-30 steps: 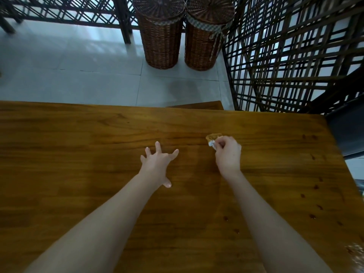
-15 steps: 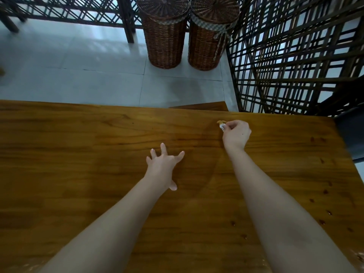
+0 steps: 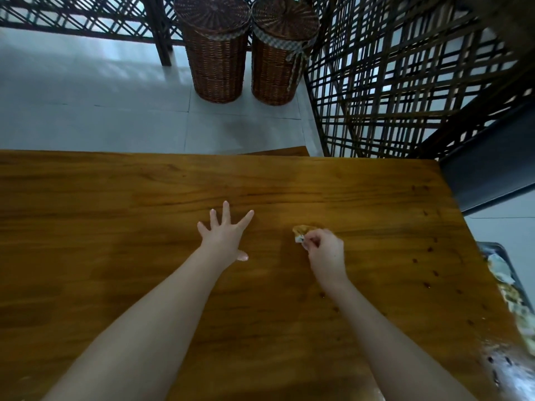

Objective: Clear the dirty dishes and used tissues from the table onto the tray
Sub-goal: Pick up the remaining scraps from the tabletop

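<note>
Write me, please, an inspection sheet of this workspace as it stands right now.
Surface: glossy brown wooden table, with small dark spots towards its right side.
Job's things: crumpled, brown-stained white tissue, pinched in the right hand; dark tray at the table's right edge, holding pale crumpled waste, too blurred to identify.
Clutter: nothing seen apart from the spots.
Grippers: left hand has straight, spread fingers over the table and holds nothing; right hand has its fingers curled and pinches the tissue.
Cables: nothing seen.
Surroundings: two lidded brown wicker baskets on pale floor tiles; dark lattice screen behind and to the right.
</note>
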A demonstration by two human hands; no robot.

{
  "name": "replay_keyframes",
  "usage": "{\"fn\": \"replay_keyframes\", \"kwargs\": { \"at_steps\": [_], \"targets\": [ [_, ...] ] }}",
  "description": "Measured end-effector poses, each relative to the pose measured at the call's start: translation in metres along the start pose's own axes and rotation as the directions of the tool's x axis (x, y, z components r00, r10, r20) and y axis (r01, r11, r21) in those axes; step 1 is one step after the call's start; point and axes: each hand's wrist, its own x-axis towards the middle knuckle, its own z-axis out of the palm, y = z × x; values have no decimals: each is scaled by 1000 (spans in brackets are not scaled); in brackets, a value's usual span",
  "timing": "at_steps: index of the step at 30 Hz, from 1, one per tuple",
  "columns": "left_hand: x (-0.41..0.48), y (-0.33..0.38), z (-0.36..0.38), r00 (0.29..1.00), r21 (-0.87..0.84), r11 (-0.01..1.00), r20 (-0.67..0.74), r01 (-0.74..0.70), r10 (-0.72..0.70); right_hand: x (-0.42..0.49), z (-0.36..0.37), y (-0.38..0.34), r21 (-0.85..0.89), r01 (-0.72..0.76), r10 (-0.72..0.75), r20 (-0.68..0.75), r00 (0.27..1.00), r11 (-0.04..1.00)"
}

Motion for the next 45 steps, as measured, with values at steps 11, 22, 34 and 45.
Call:
{"fn": "replay_keyframes", "kwargs": {
  "at_steps": [11, 22, 34, 45],
  "targets": [
    [-91, 39, 53, 985, 80, 982, -14, -170, 171, -52, -20, 17, -37, -19, 23, 100, 995, 999],
    [-130, 81, 97, 994, 98, 990, -6, -105, 106, -146, -41, 67, -33, 29, -25, 124, 992, 999],
    [-123, 91, 106, 999, 52, 998, 47, -22, 19, -151, -47, 83, -49, 224, -215, 143, 966, 973],
    [-119, 95, 102, 997, 40, 999, 76, 29, -32, -111, -50, 78, -60, 156, -148, 116, 982, 986]
  ]
}}
